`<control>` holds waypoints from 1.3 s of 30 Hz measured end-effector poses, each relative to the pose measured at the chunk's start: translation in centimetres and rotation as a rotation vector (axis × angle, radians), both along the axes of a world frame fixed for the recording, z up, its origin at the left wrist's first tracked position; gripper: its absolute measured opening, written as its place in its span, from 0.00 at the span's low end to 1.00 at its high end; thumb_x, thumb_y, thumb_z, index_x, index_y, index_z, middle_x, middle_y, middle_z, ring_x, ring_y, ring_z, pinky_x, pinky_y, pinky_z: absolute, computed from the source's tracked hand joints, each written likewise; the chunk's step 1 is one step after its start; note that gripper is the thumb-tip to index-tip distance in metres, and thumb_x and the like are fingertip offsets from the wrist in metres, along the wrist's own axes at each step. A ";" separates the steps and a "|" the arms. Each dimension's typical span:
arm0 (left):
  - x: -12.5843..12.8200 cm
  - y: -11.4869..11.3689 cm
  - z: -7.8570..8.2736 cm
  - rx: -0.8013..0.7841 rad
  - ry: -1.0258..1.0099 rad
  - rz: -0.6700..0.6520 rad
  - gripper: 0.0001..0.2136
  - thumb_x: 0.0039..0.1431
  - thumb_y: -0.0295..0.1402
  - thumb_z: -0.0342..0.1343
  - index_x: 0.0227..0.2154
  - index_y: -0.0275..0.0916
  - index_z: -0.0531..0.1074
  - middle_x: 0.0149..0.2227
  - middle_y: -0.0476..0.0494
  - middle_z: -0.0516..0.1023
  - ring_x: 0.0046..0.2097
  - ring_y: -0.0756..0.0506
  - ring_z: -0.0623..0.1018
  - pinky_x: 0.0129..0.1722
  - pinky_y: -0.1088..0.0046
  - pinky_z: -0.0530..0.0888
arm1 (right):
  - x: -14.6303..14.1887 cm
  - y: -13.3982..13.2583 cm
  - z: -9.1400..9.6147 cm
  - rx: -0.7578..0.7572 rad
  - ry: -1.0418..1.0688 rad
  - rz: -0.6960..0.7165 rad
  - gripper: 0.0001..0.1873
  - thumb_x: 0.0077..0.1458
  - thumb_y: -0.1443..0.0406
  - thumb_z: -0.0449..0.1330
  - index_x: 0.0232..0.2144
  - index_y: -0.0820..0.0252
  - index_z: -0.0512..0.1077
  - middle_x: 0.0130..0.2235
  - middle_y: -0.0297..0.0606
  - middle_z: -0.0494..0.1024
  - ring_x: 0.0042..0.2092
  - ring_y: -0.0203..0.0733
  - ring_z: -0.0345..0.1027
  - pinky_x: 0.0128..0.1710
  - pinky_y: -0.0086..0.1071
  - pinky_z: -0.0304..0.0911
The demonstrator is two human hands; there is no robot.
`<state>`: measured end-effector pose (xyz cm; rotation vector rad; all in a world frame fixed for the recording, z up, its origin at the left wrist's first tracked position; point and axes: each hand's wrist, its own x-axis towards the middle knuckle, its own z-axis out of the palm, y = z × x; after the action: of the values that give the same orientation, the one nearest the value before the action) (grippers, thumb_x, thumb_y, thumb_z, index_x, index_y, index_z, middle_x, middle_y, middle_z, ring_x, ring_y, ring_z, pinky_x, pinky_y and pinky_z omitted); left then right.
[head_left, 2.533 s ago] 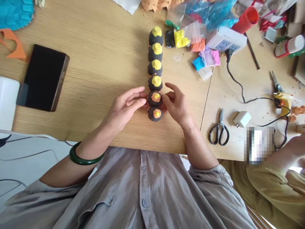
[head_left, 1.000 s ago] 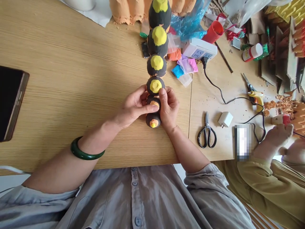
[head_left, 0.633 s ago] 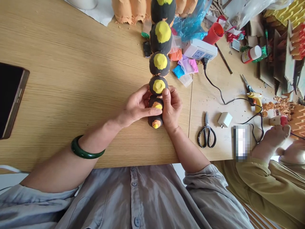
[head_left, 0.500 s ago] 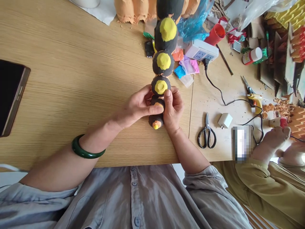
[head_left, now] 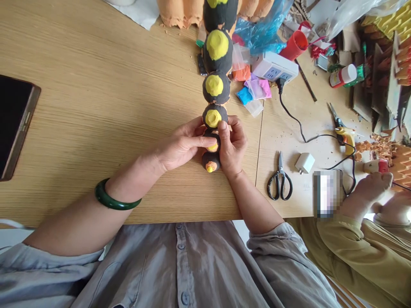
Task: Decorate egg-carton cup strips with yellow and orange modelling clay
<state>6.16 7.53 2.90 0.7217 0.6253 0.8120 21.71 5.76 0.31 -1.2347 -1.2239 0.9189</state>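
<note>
Between my hands is a long strip of rounded egg-carton cups (head_left: pixel 217 62), coated black with yellow clay patches on top and orange edges showing. Its segments get smaller toward me, and its far end runs out of the head view. My left hand (head_left: pixel 183 147) grips the near part from the left, its thumb lying on the yellow patch of the second-nearest cup. From the right, my right hand (head_left: pixel 236 147) holds the same part, fingers curled and thumb against the edge of the third cup. The nearest cup carries a small yellow tip on orange.
Black-handled scissors (head_left: pixel 280 177), a white charger plug (head_left: pixel 304 163) and a glue gun (head_left: pixel 346 136) lie on the right. Beyond them are a power strip (head_left: pixel 274 67), clay packets (head_left: pixel 253 89) and a red cup (head_left: pixel 294 45). A phone (head_left: pixel 16 128) lies left; another person's hand (head_left: pixel 366 192) is at right.
The strip's far end has swung a little left and nearer. My left thumb has shifted slightly left and up, and yellow now shows on the cup beneath it.
</note>
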 end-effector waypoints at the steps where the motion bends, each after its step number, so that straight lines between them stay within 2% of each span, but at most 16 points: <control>1: 0.0 0.0 -0.1 -0.006 -0.006 -0.005 0.19 0.50 0.30 0.78 0.45 0.43 0.82 0.42 0.48 0.80 0.36 0.49 0.78 0.38 0.71 0.80 | 0.0 0.1 0.0 0.015 0.016 0.010 0.29 0.69 0.33 0.64 0.41 0.49 0.73 0.38 0.34 0.77 0.42 0.44 0.78 0.40 0.39 0.80; 4: -0.1 0.1 -0.3 0.010 0.014 0.007 0.20 0.50 0.30 0.78 0.47 0.43 0.83 0.42 0.48 0.81 0.39 0.47 0.80 0.40 0.70 0.81 | 0.2 0.2 0.2 0.035 0.056 0.027 0.28 0.68 0.33 0.66 0.40 0.49 0.74 0.37 0.33 0.77 0.38 0.41 0.76 0.37 0.37 0.78; 8: 0.0 0.1 -0.7 0.066 0.060 0.057 0.20 0.50 0.33 0.81 0.46 0.41 0.84 0.44 0.46 0.83 0.44 0.45 0.83 0.45 0.68 0.83 | 0.4 0.1 0.3 -0.023 0.032 0.018 0.28 0.70 0.34 0.64 0.40 0.49 0.74 0.37 0.34 0.79 0.45 0.45 0.80 0.44 0.41 0.82; 11: -0.1 0.1 -0.6 0.096 0.091 0.071 0.22 0.51 0.37 0.84 0.47 0.40 0.84 0.46 0.44 0.85 0.48 0.42 0.85 0.48 0.66 0.84 | 0.5 0.0 0.3 -0.077 0.015 -0.012 0.28 0.71 0.34 0.62 0.40 0.49 0.74 0.37 0.35 0.80 0.46 0.47 0.81 0.46 0.43 0.82; 16: -0.1 0.0 0.0 0.094 0.071 0.013 0.25 0.56 0.48 0.82 0.49 0.39 0.82 0.48 0.40 0.86 0.51 0.40 0.86 0.47 0.67 0.84 | 0.6 0.2 -0.2 -0.059 0.025 -0.054 0.28 0.72 0.33 0.61 0.39 0.48 0.75 0.39 0.36 0.80 0.42 0.45 0.78 0.46 0.42 0.81; 20: 0.2 -0.4 0.3 0.130 0.114 0.061 0.32 0.46 0.39 0.87 0.52 0.40 0.81 0.52 0.41 0.86 0.57 0.38 0.85 0.55 0.66 0.85 | 0.7 0.2 -0.3 -0.035 -0.048 -0.065 0.28 0.75 0.35 0.56 0.39 0.48 0.73 0.40 0.37 0.80 0.43 0.45 0.77 0.48 0.42 0.79; 22: 0.3 -0.6 0.3 0.126 0.124 0.087 0.32 0.47 0.38 0.87 0.53 0.40 0.81 0.54 0.41 0.86 0.58 0.38 0.85 0.58 0.65 0.84 | 0.7 0.2 -0.1 -0.019 -0.068 -0.064 0.28 0.75 0.35 0.56 0.39 0.48 0.74 0.41 0.37 0.81 0.44 0.45 0.77 0.49 0.43 0.79; 27: 0.0 -0.6 0.4 0.084 0.121 0.070 0.29 0.47 0.35 0.86 0.50 0.39 0.82 0.49 0.43 0.87 0.53 0.41 0.86 0.55 0.66 0.85 | 0.5 0.0 0.0 0.017 -0.020 -0.056 0.29 0.73 0.33 0.58 0.40 0.48 0.76 0.41 0.38 0.80 0.45 0.47 0.76 0.53 0.45 0.79; 30: -0.2 -0.4 0.4 0.064 0.138 0.042 0.29 0.43 0.35 0.88 0.48 0.39 0.83 0.49 0.43 0.87 0.53 0.39 0.86 0.53 0.65 0.86 | 0.4 -0.1 -0.5 -0.009 -0.003 -0.071 0.31 0.75 0.33 0.53 0.40 0.48 0.76 0.41 0.39 0.80 0.46 0.48 0.76 0.54 0.47 0.79; 33: -0.3 -0.1 0.4 0.059 0.156 0.042 0.29 0.40 0.36 0.88 0.46 0.39 0.84 0.48 0.42 0.88 0.54 0.36 0.86 0.53 0.62 0.86 | 0.3 0.0 -1.0 -0.035 -0.016 -0.089 0.32 0.77 0.33 0.49 0.37 0.48 0.74 0.39 0.38 0.78 0.43 0.47 0.74 0.50 0.46 0.79; 36: -0.5 0.1 0.3 0.075 0.156 0.031 0.29 0.42 0.36 0.88 0.47 0.39 0.84 0.48 0.41 0.89 0.57 0.35 0.86 0.56 0.61 0.86 | 0.3 0.2 -1.3 -0.041 -0.007 -0.086 0.31 0.77 0.34 0.51 0.35 0.48 0.71 0.35 0.36 0.76 0.38 0.45 0.72 0.46 0.43 0.79; 39: -0.6 0.2 0.2 0.094 0.103 -0.026 0.25 0.49 0.39 0.85 0.48 0.38 0.84 0.50 0.39 0.88 0.58 0.34 0.86 0.55 0.61 0.86 | 0.4 0.2 -1.4 -0.077 0.038 -0.085 0.31 0.76 0.34 0.52 0.34 0.48 0.69 0.36 0.35 0.77 0.38 0.44 0.73 0.46 0.43 0.80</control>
<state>5.61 7.73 3.10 0.8600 0.6718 0.7878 22.15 6.00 -1.08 -1.3140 -1.1062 0.9300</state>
